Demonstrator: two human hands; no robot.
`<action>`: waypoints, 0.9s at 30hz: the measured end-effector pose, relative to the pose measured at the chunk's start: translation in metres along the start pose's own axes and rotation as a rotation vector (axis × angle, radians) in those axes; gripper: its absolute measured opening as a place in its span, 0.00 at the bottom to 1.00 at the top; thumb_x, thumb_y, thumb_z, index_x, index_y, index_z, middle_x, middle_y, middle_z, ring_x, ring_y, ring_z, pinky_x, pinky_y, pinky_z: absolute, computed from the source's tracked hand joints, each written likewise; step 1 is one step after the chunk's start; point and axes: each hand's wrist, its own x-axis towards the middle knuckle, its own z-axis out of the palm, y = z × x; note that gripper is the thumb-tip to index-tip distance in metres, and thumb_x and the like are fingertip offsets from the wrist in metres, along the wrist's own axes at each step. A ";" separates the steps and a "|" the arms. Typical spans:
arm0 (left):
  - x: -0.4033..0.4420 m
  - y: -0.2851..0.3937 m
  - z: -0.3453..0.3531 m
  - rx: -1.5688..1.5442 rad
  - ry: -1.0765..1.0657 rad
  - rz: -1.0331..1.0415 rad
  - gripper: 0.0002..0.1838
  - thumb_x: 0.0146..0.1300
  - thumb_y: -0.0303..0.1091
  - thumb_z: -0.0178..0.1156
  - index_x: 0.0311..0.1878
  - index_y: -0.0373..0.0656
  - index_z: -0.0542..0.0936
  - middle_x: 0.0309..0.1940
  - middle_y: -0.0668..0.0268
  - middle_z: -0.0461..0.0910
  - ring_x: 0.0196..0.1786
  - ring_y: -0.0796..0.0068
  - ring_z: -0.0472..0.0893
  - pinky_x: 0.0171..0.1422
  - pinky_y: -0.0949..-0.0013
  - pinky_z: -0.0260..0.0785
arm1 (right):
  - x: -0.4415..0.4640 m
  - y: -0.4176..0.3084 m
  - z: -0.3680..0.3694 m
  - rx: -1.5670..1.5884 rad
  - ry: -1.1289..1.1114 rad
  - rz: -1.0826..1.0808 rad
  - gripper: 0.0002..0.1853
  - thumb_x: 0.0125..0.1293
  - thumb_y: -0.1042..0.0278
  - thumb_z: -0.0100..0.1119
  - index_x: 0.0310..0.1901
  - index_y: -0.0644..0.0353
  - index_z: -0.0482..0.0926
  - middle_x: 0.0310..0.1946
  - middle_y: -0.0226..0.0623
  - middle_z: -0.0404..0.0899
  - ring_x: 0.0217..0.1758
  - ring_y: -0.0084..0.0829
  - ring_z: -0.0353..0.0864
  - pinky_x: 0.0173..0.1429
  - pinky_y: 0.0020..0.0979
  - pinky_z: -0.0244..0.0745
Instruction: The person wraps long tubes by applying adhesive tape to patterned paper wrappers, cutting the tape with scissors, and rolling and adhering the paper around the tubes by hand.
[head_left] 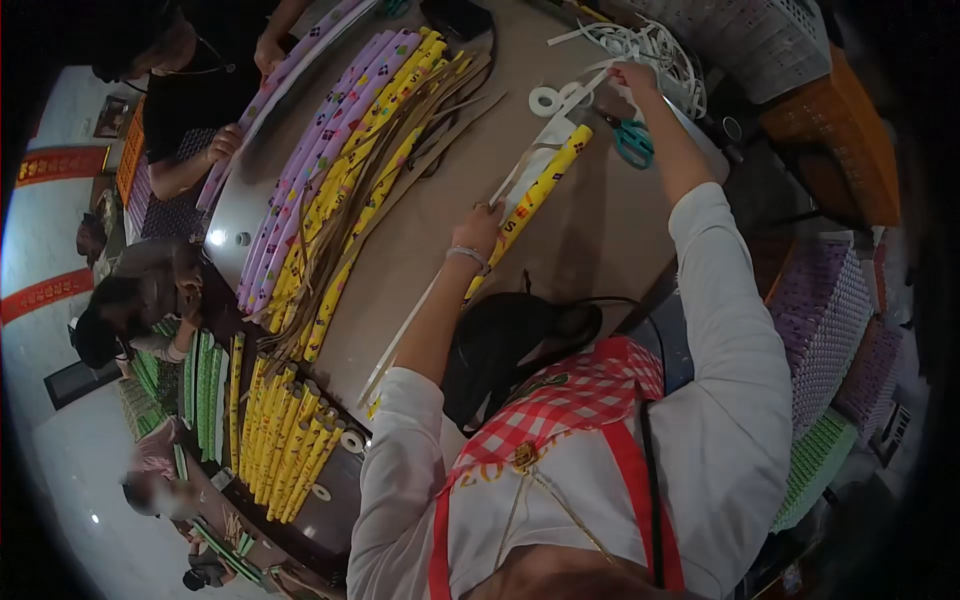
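A yellow patterned sheet (pixel 545 182), partly rolled with its white underside showing, lies slantwise on the table before me. Along its left edge runs a long pale strip (pixel 408 325). My left hand (pixel 478 232) is closed on the strip at the sheet's edge, its fingertips partly hidden. Farther up, my right hand (pixel 635 76) pinches the white upper end of the strip. A white tape roll (pixel 545 100) lies left of that hand. Teal-handled scissors (pixel 633 143) rest on the table below my right hand.
Purple and yellow patterned rolls (pixel 330 160) and brown strips (pixel 400 165) lie to the left. White strips (pixel 665 60) are heaped at the far right. A black bag (pixel 510 345) sits by my apron. Short yellow tubes (pixel 285 435) stand lower left. A co-worker's hand (pixel 224 143) holds a purple roll.
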 end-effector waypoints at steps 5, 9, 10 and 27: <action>0.001 -0.002 0.004 0.010 0.038 0.023 0.26 0.53 0.33 0.56 0.58 0.51 0.67 0.48 0.58 0.69 0.45 0.59 0.75 0.42 0.61 0.72 | 0.011 -0.003 -0.005 -0.477 0.108 0.013 0.12 0.58 0.64 0.53 0.34 0.66 0.78 0.32 0.41 0.79 0.32 0.35 0.78 0.39 0.34 0.74; 0.003 -0.002 0.008 0.009 -0.025 -0.033 0.25 0.54 0.32 0.55 0.58 0.52 0.66 0.49 0.59 0.68 0.49 0.61 0.73 0.42 0.61 0.72 | -0.083 -0.018 0.031 -0.348 0.152 -0.854 0.15 0.60 0.58 0.53 0.44 0.58 0.75 0.35 0.39 0.73 0.36 0.36 0.74 0.38 0.35 0.69; 0.004 -0.002 0.008 0.019 -0.038 -0.030 0.25 0.55 0.32 0.55 0.58 0.52 0.66 0.49 0.59 0.68 0.48 0.60 0.74 0.41 0.61 0.72 | -0.096 -0.014 0.041 -0.417 -0.086 -0.904 0.14 0.60 0.56 0.53 0.41 0.57 0.76 0.34 0.37 0.73 0.35 0.35 0.74 0.38 0.34 0.69; 0.002 0.001 0.004 -0.064 -0.034 -0.041 0.27 0.52 0.35 0.58 0.57 0.47 0.66 0.47 0.57 0.70 0.48 0.60 0.74 0.43 0.60 0.73 | -0.098 -0.011 0.050 -1.008 -0.800 -0.690 0.18 0.53 0.48 0.58 0.31 0.56 0.79 0.27 0.34 0.78 0.32 0.32 0.77 0.37 0.32 0.70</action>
